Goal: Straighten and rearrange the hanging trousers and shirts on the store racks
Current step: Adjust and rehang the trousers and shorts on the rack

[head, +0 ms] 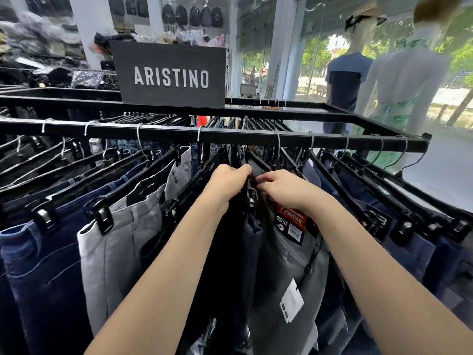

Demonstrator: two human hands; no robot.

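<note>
Both hands met below the black rail [230,135], left hand [227,179] and right hand [284,187] pinched a clip hanger [252,193], grey shorts [286,265] under it, light trousers [115,252] crowded leftward.

Both arms outstretched — left hand [228,181] and right hand [283,189] curled, nearly touching

I see a black rack rail [230,135] running across just above and beyond both hands, wire hanger hooks [139,139] looped over it. Clip hangers [102,219] carry trousers [115,252] left and right of the hands. A sign [170,75] stands on the rack farther back.
</note>
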